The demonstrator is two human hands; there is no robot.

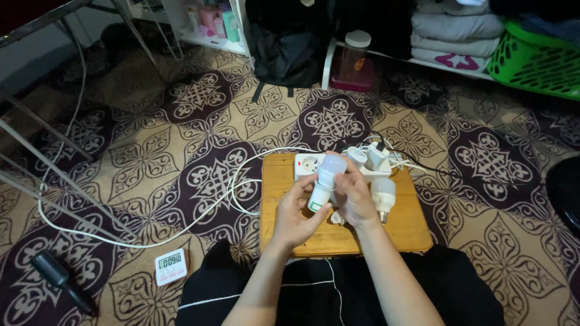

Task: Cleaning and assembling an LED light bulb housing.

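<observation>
Home, living space, person seated on floor: patterned carpet [181, 151], low wooden board [338, 235] as work surface, folded blankets [456, 33] on white shelf, green laundry basket [534, 60], plastic jar [354, 57], toiletry bottles [214, 21] in corner

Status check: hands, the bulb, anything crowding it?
Left hand and right hand both closed on white bulb, held above wooden board. Second bulb lies beside right hand. Power strip behind; nothing blocking.
</observation>
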